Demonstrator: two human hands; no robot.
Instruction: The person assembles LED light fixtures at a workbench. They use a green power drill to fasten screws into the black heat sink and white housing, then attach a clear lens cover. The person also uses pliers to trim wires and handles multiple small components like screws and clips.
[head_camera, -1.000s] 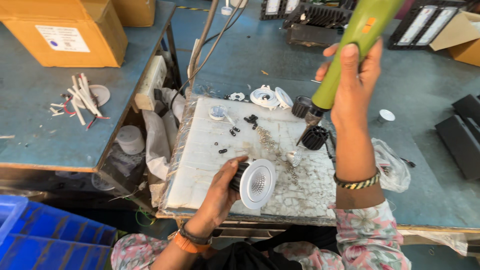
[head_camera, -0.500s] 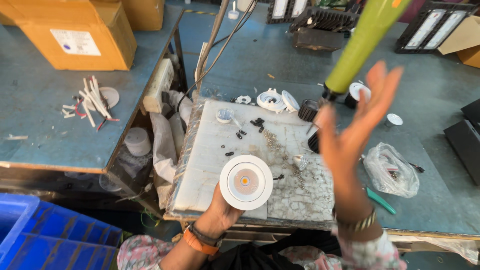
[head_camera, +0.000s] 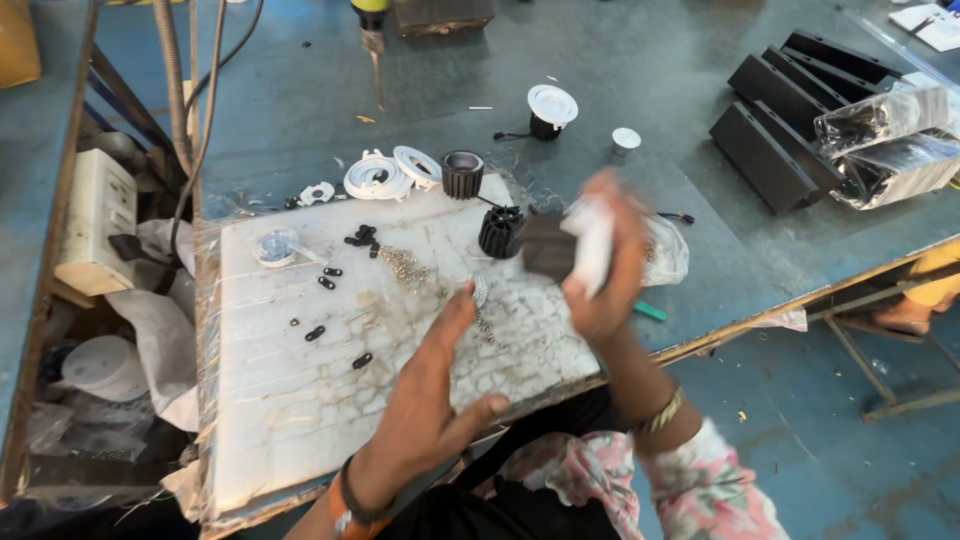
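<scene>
Head view: looking down on a plastic-wrapped work board (head_camera: 300, 400) set on a blue-grey bench (head_camera: 640, 60).
Right hand (head_camera: 605, 265): raised above the board's right edge, fingers curled tight around a downlight fitting (head_camera: 560, 245), black body with a white rim; it's blurred, so the exact grip is hard to read.
Left hand (head_camera: 440, 390): flat over the board, fingers together and stretched out, thumb splayed, holding nothing, tips near a small silver round part (head_camera: 480, 291).
Loose bits: a screw pile (head_camera: 403, 264) and black clips (head_camera: 360, 238) lie scattered just ahead of that palm.
Risk one: I'd say a sweep of the left hand could scatter screws off the slick wrap.
Risk two: the fitting is held in the air; a loosened grip could drop it onto the black heat sink (head_camera: 499, 231) just beside it.
Overhead: a hanging screwdriver (head_camera: 374, 45) dangles well apart.
</scene>
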